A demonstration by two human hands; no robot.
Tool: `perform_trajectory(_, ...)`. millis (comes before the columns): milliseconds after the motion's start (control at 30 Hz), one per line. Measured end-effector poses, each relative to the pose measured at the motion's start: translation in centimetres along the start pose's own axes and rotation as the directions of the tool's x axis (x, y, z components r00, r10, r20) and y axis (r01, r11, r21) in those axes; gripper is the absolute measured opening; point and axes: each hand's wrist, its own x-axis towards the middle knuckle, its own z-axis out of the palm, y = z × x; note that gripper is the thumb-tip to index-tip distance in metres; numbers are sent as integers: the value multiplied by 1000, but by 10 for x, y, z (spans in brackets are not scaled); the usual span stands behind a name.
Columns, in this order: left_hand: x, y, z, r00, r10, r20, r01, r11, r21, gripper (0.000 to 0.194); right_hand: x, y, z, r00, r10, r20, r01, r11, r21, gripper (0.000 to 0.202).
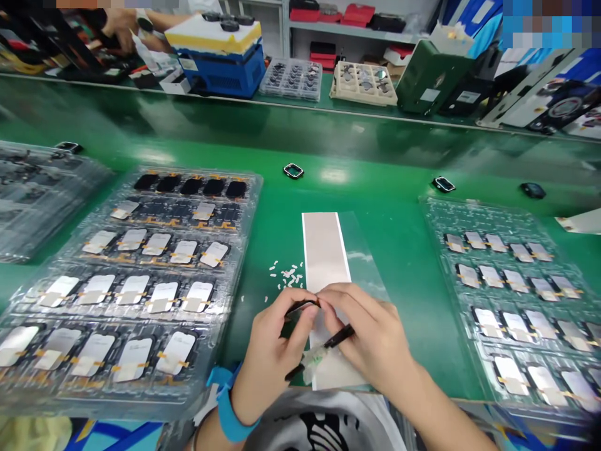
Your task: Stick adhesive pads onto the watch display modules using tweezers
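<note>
My left hand (279, 341), with a blue wrist strap (230, 407), pinches a small dark screen part (300, 307) between thumb and fingers. My right hand (370, 326) meets it there, its fingertips closed at the part's right edge. A black tweezer-like tool (339, 336) with clear wrapping lies across the right palm and points down left. Under the hands is a pale strip sheet (326, 250) with white edges on a clear film. Small white pieces (291, 275) lie scattered left of the sheet.
A clear tray of screen parts (235, 244) stands at left, another (451, 269) at right. Small watch frames (293, 170) lie behind. A raised shelf holds a blue box (225, 69), part trays (291, 78) and a green box (429, 78). Another person's hand (119, 28) shows upper left.
</note>
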Motion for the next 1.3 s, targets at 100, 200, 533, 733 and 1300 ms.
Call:
perform_trajectory(100,-1,-1,1,1000,1,-16,-2,999,-50,10,20,2,-5,980,181,81,-193,966,175,12)
perform_trajectory(200,-3,-2,3,999,-20,-28,16,994,-107,12,41,12,1,924,322,207,-365,905,219,13)
perform_trajectory(533,-6,-2,4,988,-95,-121,66,973,-220,16,43,21,5,818,316,481,-564,606,561,22)
perform_trajectory(733,-3,-2,3,991,-72,-111,55,987,-154,15,34,10,-5,960,209,186,-275,828,489,4)
perform_trajectory(1300,-2,-2,2,996,-12,-93,11,1000,-10,9,35,16,12,921,325,216,-388,817,426,7)
